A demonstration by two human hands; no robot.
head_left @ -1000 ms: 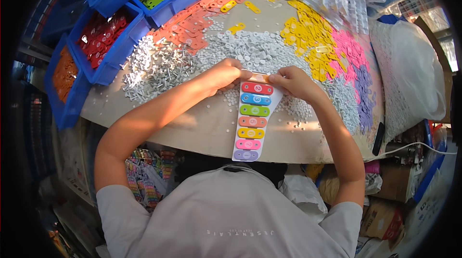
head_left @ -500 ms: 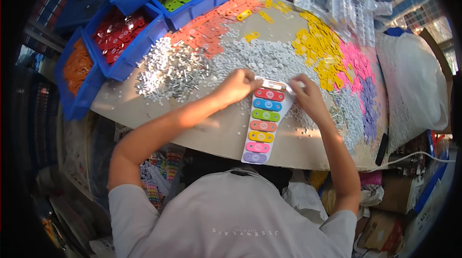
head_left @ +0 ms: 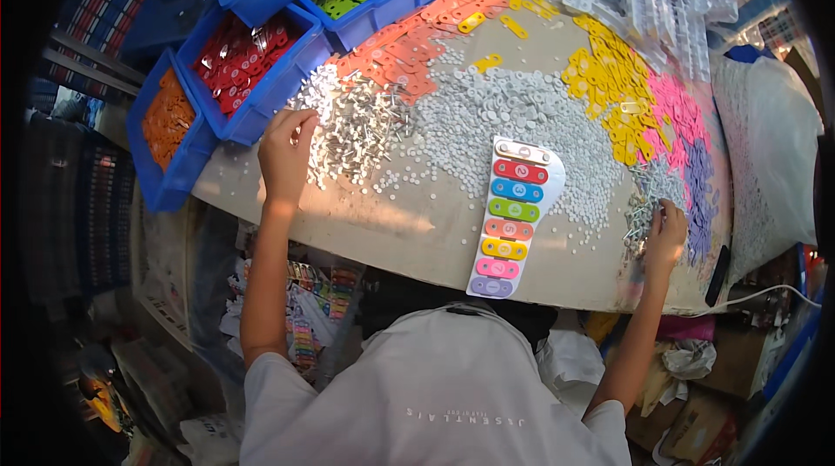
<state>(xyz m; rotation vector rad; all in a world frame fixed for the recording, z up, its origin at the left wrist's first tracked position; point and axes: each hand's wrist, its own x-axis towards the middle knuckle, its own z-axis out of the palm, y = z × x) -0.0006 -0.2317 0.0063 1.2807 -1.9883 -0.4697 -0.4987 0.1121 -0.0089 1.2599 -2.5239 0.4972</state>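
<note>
The small grey metal screws [head_left: 642, 209], light, stiff and easily scattered, are pinched from their pile at the round table's [head_left: 409, 223] right edge by the curled fingers of the right hand [head_left: 668, 227], while the left hand [head_left: 285, 153], fingers together, rests on the white plastic pins [head_left: 361, 123]

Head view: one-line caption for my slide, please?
Left hand in white pins, right hand at metal screws, toy xylophone between them.

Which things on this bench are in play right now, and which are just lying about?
In play: toy xylophone; left hand on white pins; right hand at metal screws.
Lying about: blue bins; yellow bars; white sack.
</note>
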